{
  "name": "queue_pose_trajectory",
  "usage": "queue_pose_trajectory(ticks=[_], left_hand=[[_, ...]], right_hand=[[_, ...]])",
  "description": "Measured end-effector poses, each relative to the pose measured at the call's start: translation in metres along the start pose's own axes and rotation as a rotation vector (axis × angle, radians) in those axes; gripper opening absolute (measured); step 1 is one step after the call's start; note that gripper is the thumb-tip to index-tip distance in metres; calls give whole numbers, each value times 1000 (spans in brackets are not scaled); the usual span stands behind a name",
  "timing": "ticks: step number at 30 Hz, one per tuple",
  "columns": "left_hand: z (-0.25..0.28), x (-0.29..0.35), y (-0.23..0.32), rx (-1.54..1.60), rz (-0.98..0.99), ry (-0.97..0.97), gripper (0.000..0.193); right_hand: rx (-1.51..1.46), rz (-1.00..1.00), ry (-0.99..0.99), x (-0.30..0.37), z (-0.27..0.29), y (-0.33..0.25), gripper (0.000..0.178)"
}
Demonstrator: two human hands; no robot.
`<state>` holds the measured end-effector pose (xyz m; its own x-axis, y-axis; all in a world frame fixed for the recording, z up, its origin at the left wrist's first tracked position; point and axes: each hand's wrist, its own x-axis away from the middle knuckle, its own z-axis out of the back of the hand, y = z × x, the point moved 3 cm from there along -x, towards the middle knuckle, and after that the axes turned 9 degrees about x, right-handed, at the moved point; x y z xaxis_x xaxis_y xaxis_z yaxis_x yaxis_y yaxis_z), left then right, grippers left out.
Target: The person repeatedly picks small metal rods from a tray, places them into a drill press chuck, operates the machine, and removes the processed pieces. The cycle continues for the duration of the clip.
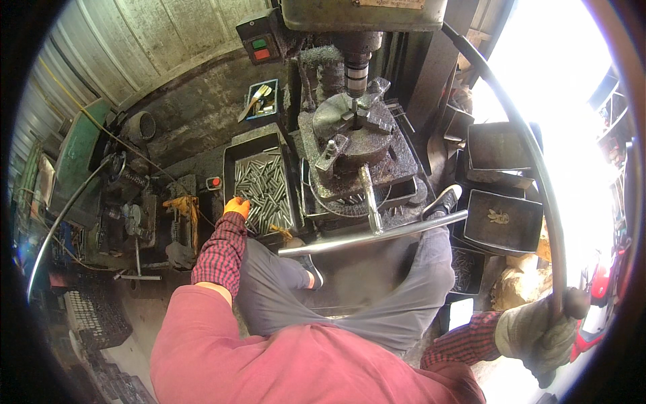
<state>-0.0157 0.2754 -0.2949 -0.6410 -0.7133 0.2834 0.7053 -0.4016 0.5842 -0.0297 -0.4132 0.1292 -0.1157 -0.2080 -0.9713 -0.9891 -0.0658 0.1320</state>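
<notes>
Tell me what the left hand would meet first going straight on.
Likely the metal pins in the dark tray, just ahead of the left hand; its height above them is unclear.

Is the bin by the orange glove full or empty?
Partly full: short metal pins lie spread across the bin, and its dark walls show above them.

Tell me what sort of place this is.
Probably a metalworking shop: a drill press stands over a clamped fixture, short metal rods fill a dark tray, and a switch box carries green and red buttons.
</notes>
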Motion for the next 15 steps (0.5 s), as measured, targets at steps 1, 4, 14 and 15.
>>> queue_pose_trajectory(ticks=[1, 4, 14, 15], left_hand=[[0, -1, 0, -18, -13, 3, 48], [-1, -3, -3, -42, -19, 5, 47], [-3, -8, -7, -82, -14, 0, 48], [-4, -9, -7, -90, -4, -5, 48]], right_hand=[[-7, -1, -7, -3, 3, -1, 39], [-52, -27, 32, -13, 10, -2, 40], [-72, 132, -29, 30, -19, 5, 40], [-75, 129, -68, 32, -19, 4, 40]])
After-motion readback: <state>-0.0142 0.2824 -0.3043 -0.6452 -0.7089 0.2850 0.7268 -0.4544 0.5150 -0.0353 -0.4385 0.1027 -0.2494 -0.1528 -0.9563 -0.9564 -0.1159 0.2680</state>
